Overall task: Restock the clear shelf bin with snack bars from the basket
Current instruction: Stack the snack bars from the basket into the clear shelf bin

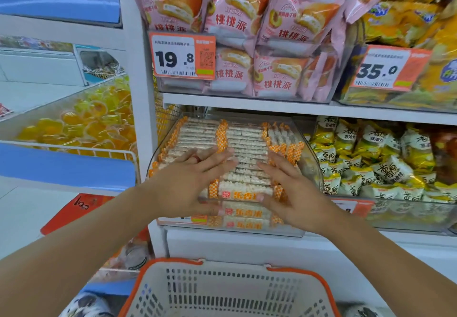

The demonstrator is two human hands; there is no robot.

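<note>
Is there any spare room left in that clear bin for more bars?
Hardly: snack bars fill the clear bin in packed rows under both hands. The only bare space shown is the basket below, whose visible interior holds nothing. Neighbouring bins are crammed too.

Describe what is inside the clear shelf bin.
The clear shelf bin holds rows of snack bars in orange-checked wrappers. Left hand and right hand cover some; lower layers are hidden.

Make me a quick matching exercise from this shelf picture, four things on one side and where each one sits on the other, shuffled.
1 snack bars
2 basket
3 pink pie packs
4 yellow snack bags

A upper shelf, above the bin
B in the clear bin, under both hands
C lower shelf, right of the bin
D bottom of the view, below the shelves

Pairs: 1-B, 2-D, 3-A, 4-C
</note>
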